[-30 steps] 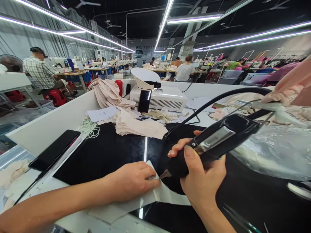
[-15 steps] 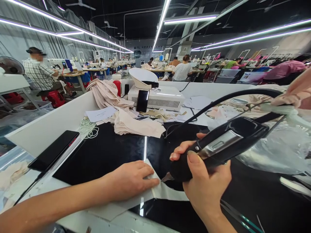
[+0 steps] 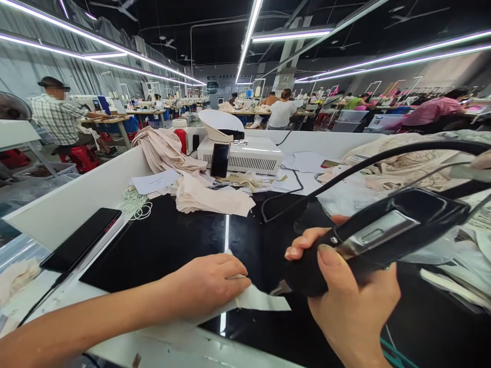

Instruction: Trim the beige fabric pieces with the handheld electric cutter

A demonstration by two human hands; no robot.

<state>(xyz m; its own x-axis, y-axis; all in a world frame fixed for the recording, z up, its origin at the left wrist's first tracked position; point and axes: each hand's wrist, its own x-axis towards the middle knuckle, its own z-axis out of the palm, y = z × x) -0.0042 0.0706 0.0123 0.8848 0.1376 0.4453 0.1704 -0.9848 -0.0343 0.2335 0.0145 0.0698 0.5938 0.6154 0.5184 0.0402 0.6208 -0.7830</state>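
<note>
My left hand (image 3: 215, 283) lies on the black glossy surface (image 3: 184, 240), its fingers closed on the edge of a pale fabric piece (image 3: 264, 300). Part of the fabric is hidden under the palm. To the right, my right hand (image 3: 349, 296) is wrapped round a black handheld tool (image 3: 399, 225) with a silver plate and a thick black cable. The rounded front end of the tool is just right of the fabric, apart from it.
A black phone (image 3: 82, 239) lies on the left edge. Behind are stacked beige fabric pieces (image 3: 215, 197), green cords (image 3: 136, 204), a white box-shaped device (image 3: 253, 153) and another phone (image 3: 220, 159). Plastic bags and fabric are heaped at the right. Another person's fingers (image 3: 481, 159) show at the right edge.
My right hand and the tool have moved right, away from my left hand. The fabric's right end now shows beside the tool. My left fingers have drawn together on the fabric.
</note>
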